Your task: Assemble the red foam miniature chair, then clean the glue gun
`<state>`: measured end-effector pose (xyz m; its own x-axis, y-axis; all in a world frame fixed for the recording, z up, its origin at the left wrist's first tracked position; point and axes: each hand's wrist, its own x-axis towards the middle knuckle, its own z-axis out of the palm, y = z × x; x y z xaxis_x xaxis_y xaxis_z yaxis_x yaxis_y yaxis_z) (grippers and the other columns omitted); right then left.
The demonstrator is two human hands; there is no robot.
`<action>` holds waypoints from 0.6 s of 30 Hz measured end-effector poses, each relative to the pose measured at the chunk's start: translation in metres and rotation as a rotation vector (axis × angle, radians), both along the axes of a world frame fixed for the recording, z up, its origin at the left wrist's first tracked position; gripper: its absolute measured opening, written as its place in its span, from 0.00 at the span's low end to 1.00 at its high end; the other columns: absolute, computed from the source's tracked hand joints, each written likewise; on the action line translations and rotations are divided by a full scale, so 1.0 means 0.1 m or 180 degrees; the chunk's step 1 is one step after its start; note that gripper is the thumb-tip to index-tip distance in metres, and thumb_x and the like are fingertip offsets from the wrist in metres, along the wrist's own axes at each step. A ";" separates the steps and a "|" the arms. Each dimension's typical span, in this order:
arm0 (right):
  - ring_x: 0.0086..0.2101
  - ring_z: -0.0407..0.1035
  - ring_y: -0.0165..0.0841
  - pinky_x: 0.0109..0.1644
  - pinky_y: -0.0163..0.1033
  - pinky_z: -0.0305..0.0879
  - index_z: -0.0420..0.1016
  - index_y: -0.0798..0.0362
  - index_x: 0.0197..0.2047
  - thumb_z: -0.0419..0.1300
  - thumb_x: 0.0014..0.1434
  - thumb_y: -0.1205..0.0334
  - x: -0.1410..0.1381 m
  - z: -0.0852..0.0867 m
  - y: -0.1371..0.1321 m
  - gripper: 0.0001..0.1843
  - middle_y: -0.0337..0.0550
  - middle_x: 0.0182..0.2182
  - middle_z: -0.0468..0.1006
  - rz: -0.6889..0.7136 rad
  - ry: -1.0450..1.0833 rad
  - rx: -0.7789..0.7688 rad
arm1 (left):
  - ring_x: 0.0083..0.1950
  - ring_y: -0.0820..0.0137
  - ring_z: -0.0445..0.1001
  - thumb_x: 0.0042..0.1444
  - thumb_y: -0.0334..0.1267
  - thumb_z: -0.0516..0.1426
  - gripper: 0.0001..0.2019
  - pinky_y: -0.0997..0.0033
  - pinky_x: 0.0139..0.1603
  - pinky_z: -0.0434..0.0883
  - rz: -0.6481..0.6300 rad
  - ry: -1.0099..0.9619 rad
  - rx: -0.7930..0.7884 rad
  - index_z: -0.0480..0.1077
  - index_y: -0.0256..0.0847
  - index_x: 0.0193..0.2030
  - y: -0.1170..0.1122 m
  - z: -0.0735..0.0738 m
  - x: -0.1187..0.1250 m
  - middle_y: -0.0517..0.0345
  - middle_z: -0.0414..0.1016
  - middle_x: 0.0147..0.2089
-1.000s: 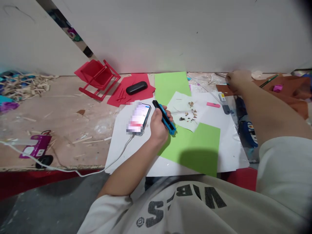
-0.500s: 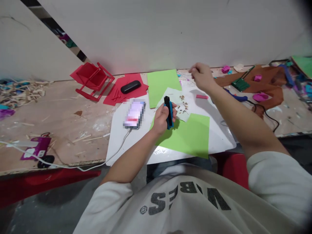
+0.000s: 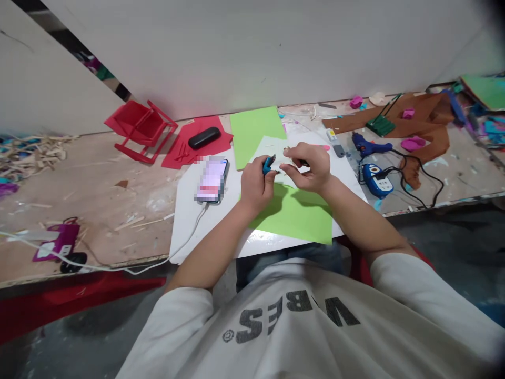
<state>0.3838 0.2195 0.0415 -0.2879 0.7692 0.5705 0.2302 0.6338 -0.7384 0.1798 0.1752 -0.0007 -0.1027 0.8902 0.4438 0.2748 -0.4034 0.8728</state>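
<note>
My left hand [image 3: 256,184] is closed round a small blue-and-black stapler [image 3: 269,164], whose dark end sticks up past the fingers. My right hand [image 3: 310,166] faces it a short way off, fingers curled and thumb tip a little apart from the index finger. Whatever it may hold is too small or hidden to make out. Both hands hover above a pale paper sheet [image 3: 260,149] and a bright green sheet [image 3: 292,218]. The small bits on the pale sheet are mostly covered by my right hand.
A phone [image 3: 212,181] on a white cable lies left on the white board [image 3: 187,226]. Behind it are a black case [image 3: 204,138] and a red model chair [image 3: 140,129]. On the right are a blue glue gun [image 3: 371,146], a blue power socket [image 3: 377,180] and looping black cords.
My right hand has come back from the far side of the table to beside my left hand. My left hand has turned the stapler, so less of it shows. The view has shifted slightly.
</note>
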 end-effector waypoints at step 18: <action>0.31 0.69 0.38 0.43 0.48 0.70 0.89 0.47 0.41 0.65 0.80 0.52 -0.07 -0.07 -0.11 0.16 0.48 0.31 0.81 -0.0163 -0.0091 0.0326 | 0.50 0.41 0.73 0.84 0.69 0.42 0.35 0.42 0.61 0.60 0.0327 0.1201 0.0280 0.78 0.40 0.57 0.13 -0.18 -0.02 0.33 0.79 0.48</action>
